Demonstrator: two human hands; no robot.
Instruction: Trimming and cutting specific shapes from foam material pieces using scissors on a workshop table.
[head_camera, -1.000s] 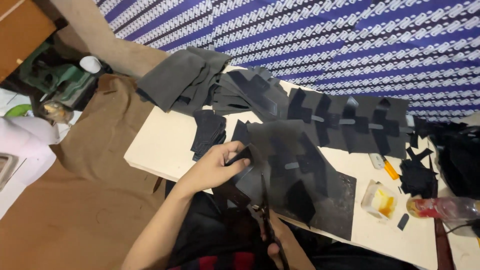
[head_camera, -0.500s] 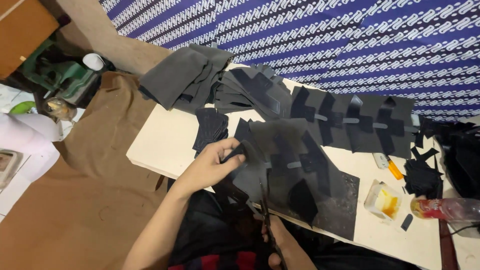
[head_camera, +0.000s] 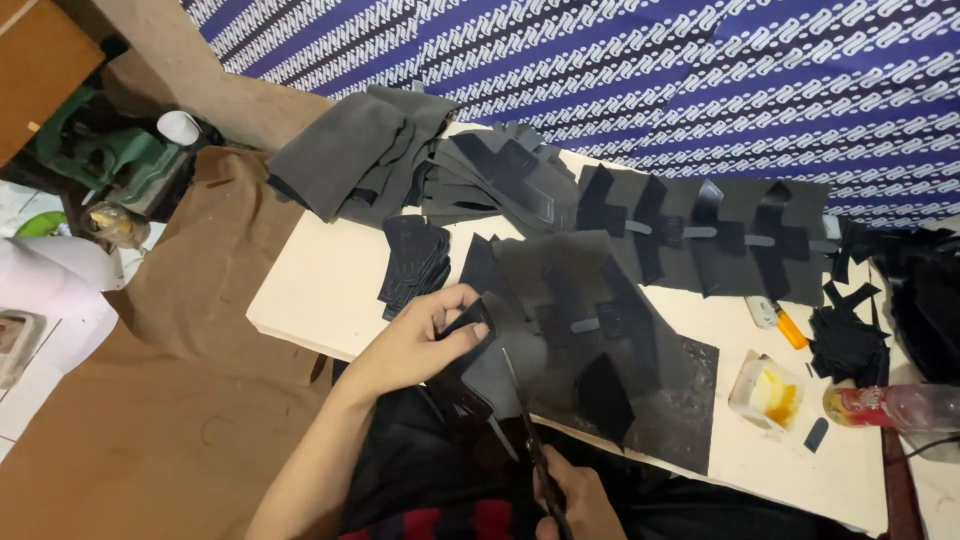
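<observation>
Here the left hand (head_camera: 415, 345) pinches the edge of a dark gray sheet (head_camera: 590, 320) between thumb and fingers. The sheet lies at the near edge of the pale tabletop (head_camera: 330, 290), partly on the tabletop and partly hanging over the person's lap. Black strips are stuck on the sheet, and it is bent up where the hand holds it.

The right hand (head_camera: 575, 500) is at the bottom of the view, closed around the handles of a pair of scissors (head_camera: 530, 440). The blades point up and away from the person, and their tip reaches into the sheet just right of the left hand's fingers. Part of the right hand is cut off by the edge of the view.

Just beside the left hand, further back on the tabletop, sits a small stack of black pieces (head_camera: 412, 262). Behind that is a big pile of gray cloth sheets (head_camera: 345, 150) at the far left corner. A long dark sheet with black strips (head_camera: 700, 235) stretches along the back, under a blue and white patterned cloth (head_camera: 640, 70) that hangs behind the tabletop.

To the right are a small tub with yellow glue (head_camera: 768, 392), a plastic bottle with a red label (head_camera: 885, 405) lying on its side, an orange lighter (head_camera: 790, 328), and a heap of black scraps (head_camera: 845, 340). Brown cloth (head_camera: 200, 300) covers the floor on the left.
</observation>
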